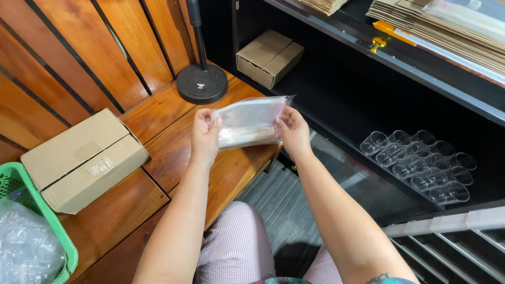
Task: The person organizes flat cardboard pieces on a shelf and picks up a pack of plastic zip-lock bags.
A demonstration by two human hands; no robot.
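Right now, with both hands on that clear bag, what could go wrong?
1. The left hand and right hand pinch only the ends of the clear bag, so the slick film might slip free.
2. It is held past the wooden table's edge, so a dropped bag would likely land on the floor.
3. The clear cups lie on their sides near the right elbow; a bump could roll them.

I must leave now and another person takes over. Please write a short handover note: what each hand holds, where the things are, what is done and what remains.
Left hand: grips the left edge of the clear plastic bag.
Right hand: grips the bag's right edge, near its pink strip.
The bag is held up over the wooden bench; nothing visible inside.
Nearby: clear plastic cups lying in rows on the dark shelf at right; a closed cardboard box and a green basket at left.
Done: bag picked up.
Left: the cups are not bagged.
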